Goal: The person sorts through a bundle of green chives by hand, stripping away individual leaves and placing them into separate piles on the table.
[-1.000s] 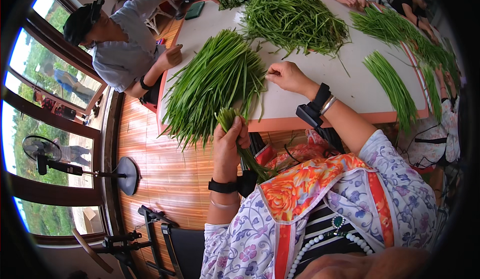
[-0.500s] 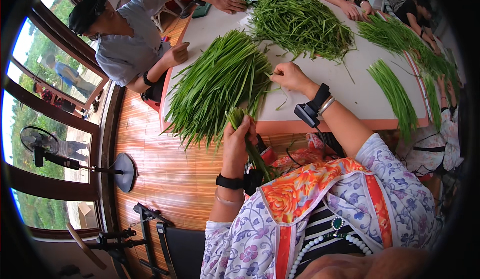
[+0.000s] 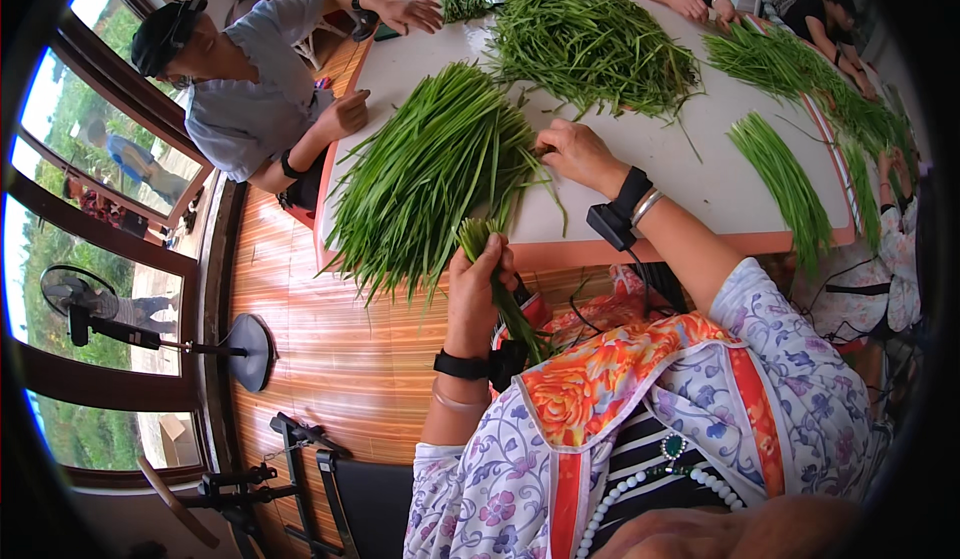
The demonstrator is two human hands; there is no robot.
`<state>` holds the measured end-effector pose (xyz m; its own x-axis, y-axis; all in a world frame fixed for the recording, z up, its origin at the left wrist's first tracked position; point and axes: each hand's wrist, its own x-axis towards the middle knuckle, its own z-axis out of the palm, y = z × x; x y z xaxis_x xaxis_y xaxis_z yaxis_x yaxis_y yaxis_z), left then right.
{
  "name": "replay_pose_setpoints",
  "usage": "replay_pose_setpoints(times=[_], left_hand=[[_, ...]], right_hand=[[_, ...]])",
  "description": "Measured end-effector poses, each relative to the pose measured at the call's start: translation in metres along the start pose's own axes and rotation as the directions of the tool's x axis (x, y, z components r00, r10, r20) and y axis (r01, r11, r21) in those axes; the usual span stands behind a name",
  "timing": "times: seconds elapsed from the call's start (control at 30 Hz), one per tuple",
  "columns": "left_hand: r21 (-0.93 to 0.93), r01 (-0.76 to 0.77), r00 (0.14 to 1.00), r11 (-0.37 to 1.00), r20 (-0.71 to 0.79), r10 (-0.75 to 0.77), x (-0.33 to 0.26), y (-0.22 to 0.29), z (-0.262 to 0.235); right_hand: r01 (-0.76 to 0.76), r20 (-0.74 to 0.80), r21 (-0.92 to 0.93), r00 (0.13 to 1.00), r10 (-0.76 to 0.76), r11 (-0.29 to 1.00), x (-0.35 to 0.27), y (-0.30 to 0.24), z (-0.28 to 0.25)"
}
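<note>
A big heap of garlic chives (image 3: 425,179) lies over the table's near left corner, its leaf tips hanging past the edge. My left hand (image 3: 475,289) is closed round a smaller bunch of garlic chives (image 3: 518,327) in front of that corner. The cut ends stick up above the fist, and the leaves trail down toward my lap. At the heap's right side, my right hand (image 3: 585,156) pinches with thumb and fingers among the stem ends. What lies between those fingertips is too small to make out.
A second heap (image 3: 595,49) covers the table's far middle. A neat bunch (image 3: 782,184) lies at the right, beside a longer row of chives (image 3: 800,74). A co-worker (image 3: 255,89) sits at the left, and others work along the far and right sides. A standing fan (image 3: 80,294) is at left.
My right hand's fingers have closed in against the heap's edge. The left co-worker's far hand has drawn back from a small bundle at the table's far side. My left hand keeps its bunch.
</note>
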<state>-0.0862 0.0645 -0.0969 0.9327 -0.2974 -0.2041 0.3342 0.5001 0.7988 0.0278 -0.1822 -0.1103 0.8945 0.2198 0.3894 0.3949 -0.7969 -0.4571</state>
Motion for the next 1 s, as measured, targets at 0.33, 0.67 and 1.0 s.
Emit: replay_pose_setpoints(times=[0.33,0.67,1.0], left_hand=[[0.018,0.006,1.000,1.000,-0.007,-0.006,-0.001,-0.003,0.000],[0.030,-0.001,1.000,1.000,-0.020,0.002,0.001,-0.005,0.006],[0.133,-0.056,0.998,0.989,-0.010,0.058,0.001,0.001,0.019]], right_hand=[[0.041,-0.008,0.114,0.999,-0.040,0.993,-0.010,0.013,-0.014],[-0.221,-0.140,0.782,0.849,0.509,0.583,-0.044,0.045,-0.087],[-0.042,-0.249,0.831,0.864,0.438,0.554,-0.073,0.038,-0.136]])
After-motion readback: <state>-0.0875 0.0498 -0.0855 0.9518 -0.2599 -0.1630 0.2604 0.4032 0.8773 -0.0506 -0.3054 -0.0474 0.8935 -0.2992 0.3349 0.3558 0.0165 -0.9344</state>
